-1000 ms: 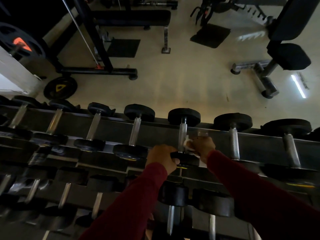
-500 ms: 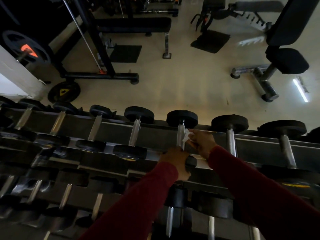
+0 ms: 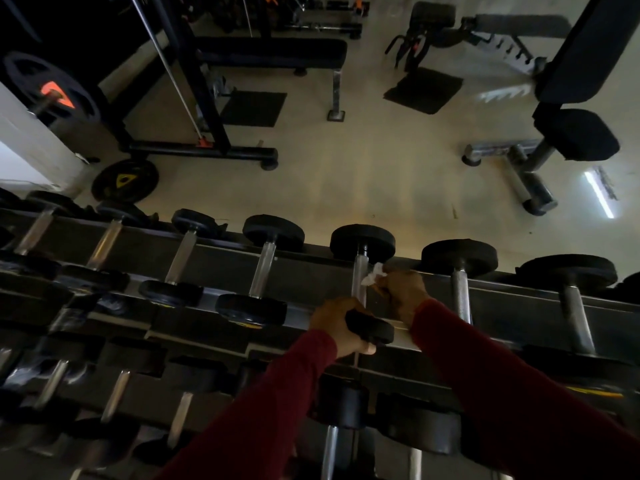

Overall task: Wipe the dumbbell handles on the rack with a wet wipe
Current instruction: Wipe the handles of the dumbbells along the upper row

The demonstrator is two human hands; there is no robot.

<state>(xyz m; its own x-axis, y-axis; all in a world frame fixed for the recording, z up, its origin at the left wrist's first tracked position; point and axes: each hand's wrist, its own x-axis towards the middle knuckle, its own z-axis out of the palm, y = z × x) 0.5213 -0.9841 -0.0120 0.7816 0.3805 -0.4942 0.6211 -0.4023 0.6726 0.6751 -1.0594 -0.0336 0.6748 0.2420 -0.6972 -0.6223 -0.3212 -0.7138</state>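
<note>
The left hand (image 3: 337,323) was clenched over the near black end of a dumbbell (image 3: 360,271) on the top shelf of the rack (image 3: 214,268). The right hand (image 3: 403,292) pinched a crumpled white wipe (image 3: 374,274) against the right side of that dumbbell's metal handle, just below its far end. Seven dumbbells showed along the top shelf, each apart from the next, with bare shelf between the handles; the neighbour on the right stood near the right wrist. More dumbbells lay on the lower shelves, blurred and too dark to count. Beyond the rack's far edge the floor (image 3: 363,174) lay open, with two benches farther off.
</note>
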